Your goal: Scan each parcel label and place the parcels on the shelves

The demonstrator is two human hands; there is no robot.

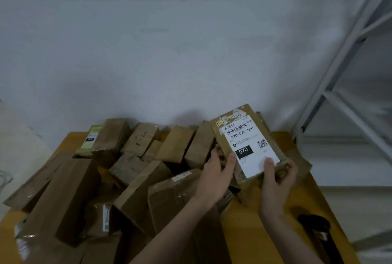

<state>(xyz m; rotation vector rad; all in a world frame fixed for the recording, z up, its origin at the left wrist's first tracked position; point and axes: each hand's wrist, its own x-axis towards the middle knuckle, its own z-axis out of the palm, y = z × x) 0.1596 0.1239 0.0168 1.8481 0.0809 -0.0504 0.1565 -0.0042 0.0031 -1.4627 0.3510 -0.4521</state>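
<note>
The parcel (248,142), a stiff and seemingly light carton, is held by both hands (214,175) (280,176), each grip pinching a lower edge, thumbs on its label (252,149).

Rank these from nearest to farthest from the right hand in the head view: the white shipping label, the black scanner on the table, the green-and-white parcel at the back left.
1. White shipping label: under the right hand's thumb, on the held parcel.
2. Black scanner: on the table's near right side, below the hand.
3. Green-and-white parcel: far back left of the pile.
</note>
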